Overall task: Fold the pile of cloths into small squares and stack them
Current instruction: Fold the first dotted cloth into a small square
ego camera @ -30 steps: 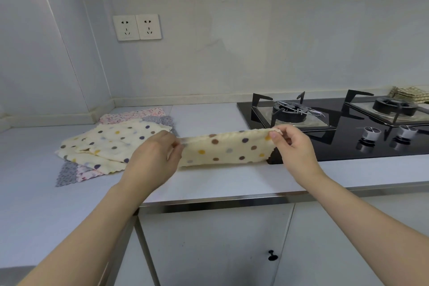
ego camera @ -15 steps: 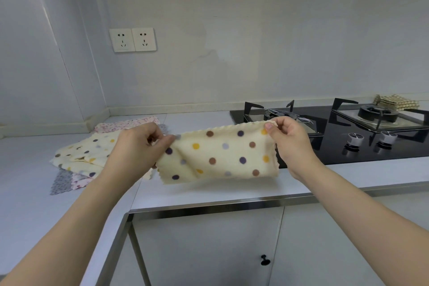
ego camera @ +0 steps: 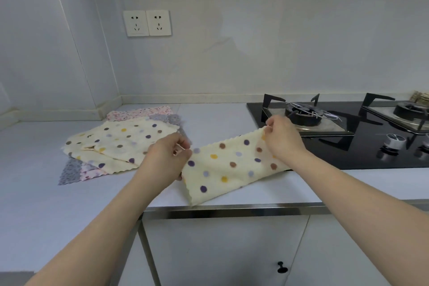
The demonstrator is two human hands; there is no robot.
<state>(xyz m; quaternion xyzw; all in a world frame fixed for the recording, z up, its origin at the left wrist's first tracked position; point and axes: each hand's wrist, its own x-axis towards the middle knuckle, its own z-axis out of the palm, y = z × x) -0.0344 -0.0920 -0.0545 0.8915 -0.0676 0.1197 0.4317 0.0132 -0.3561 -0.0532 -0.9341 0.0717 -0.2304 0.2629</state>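
Folding a dotted cloth (ego camera: 232,167) over the counter (ego camera: 34,204).

At 9 o'clock, a pile of cloths (ego camera: 116,144) lying flat on the counter. In the middle, left hand (ego camera: 166,158) pinching one end of the dotted cloth with curled fingers. Toward 3 o'clock, right hand (ego camera: 284,138) pinching the other end, fingers bent. Past that, a black stove (ego camera: 348,146).

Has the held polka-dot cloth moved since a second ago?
Yes. The held cloth has dropped lower, now draping on the countertop near the stove.
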